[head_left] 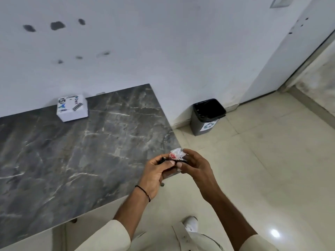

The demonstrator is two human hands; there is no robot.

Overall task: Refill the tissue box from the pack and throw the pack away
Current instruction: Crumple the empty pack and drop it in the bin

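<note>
A white tissue box point(72, 108) with printed labels stands on the grey marble table point(76, 151), near the wall. Both my hands are together over the table's front right corner. A crumpled plastic pack point(176, 155), clear with red and black print, is scrunched between them. My left hand point(156, 171) grips its dark lower part, and my right hand point(194, 164) pinches its upper end. Most of the pack is hidden inside my fingers.
A dark bin point(206, 116) with a black liner and a recycling sticker stands open on the tiled floor against the wall, right of the table. My white shoe point(191, 223) is below my hands. A doorway lies at far right.
</note>
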